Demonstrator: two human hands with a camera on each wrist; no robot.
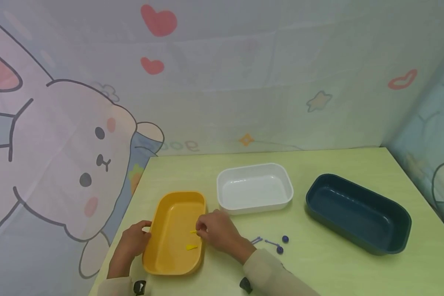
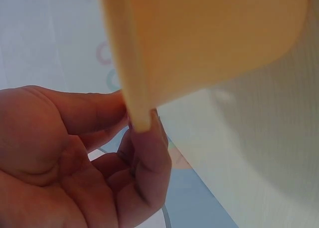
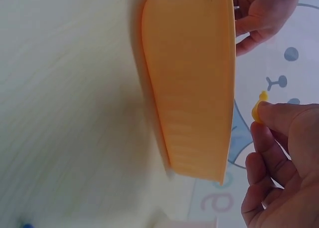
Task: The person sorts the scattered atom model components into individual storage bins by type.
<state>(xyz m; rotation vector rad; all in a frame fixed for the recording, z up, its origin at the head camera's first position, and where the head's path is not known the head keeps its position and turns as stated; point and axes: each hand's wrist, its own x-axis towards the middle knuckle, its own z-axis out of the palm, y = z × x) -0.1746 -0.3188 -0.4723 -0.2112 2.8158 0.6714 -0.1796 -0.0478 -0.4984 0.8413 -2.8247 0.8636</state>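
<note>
At the yellow tray's (image 1: 172, 234) left side, my left hand (image 1: 132, 239) grips the rim, the thumb on one face and curled fingers on the other, as the left wrist view shows. Above the tray's right edge, my right hand (image 1: 219, 231) pinches a small yellow plastic piece (image 3: 259, 107) between thumb and forefinger. The head view shows only the tip of that piece, over the tray. A second small yellow piece (image 1: 191, 247) lies on the tray floor, below the right hand's fingers.
A white tray (image 1: 254, 206) stands behind the right hand, and a dark teal tray (image 1: 359, 213) sits at the right. Between them and the right forearm lie thin purple sticks (image 1: 271, 243) and two purple beads (image 1: 285, 239). A printed cloth hangs behind the table.
</note>
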